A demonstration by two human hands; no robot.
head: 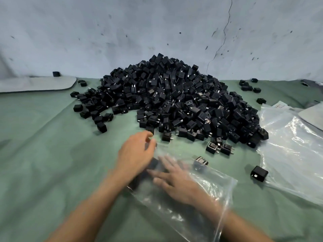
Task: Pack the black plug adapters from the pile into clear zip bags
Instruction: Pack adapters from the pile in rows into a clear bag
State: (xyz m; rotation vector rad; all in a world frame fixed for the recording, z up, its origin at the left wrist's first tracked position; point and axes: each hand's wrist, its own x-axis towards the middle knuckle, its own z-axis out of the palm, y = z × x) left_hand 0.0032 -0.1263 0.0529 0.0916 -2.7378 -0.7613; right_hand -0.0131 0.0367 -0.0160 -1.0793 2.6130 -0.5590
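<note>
Here, the bag (206, 187) is lying diagonally, mouth toward the pile (174, 98), right fingers (167, 161) stretching straight inside, left fingers (146, 134) curling, grip unclear.

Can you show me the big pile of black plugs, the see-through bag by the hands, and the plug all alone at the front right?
pile of black plugs (167, 95): head view, middle of the heap.
see-through bag (212, 183): head view, shiny top sheet.
lone plug (259, 173): head view, its top face.
</note>
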